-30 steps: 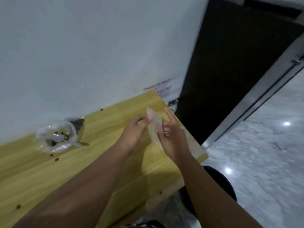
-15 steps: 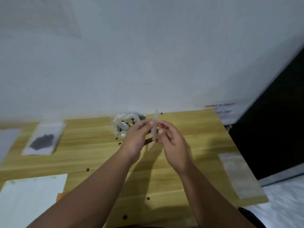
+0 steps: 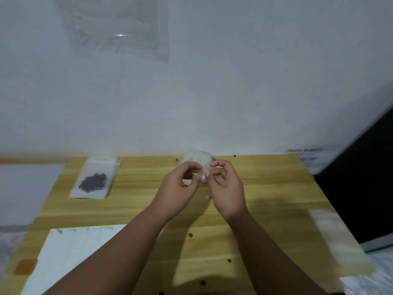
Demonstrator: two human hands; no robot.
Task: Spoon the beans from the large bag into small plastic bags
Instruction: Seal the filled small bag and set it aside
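Both my hands hold a small clear plastic bag [image 3: 201, 165] above the middle of the wooden table [image 3: 265, 188]. My left hand [image 3: 180, 188] pinches its left side with thumb and fingers, and my right hand [image 3: 226, 188] pinches its right side. The large bag of beans with the spoon is hidden behind the small bag and my hands. A small plastic bag holding dark beans [image 3: 93, 179] lies flat at the table's far left.
A stack of empty clear bags [image 3: 336, 237] lies at the table's right edge. White paper sheets [image 3: 70, 258] cover the near left corner. Loose beans [image 3: 190, 235] dot the tabletop. A wall stands right behind the table, and a dark doorway is at the right.
The view has swung left and settled on the table. My hands carried the small bag toward the middle and turned it from edge-on to facing me, now covering the large bag.
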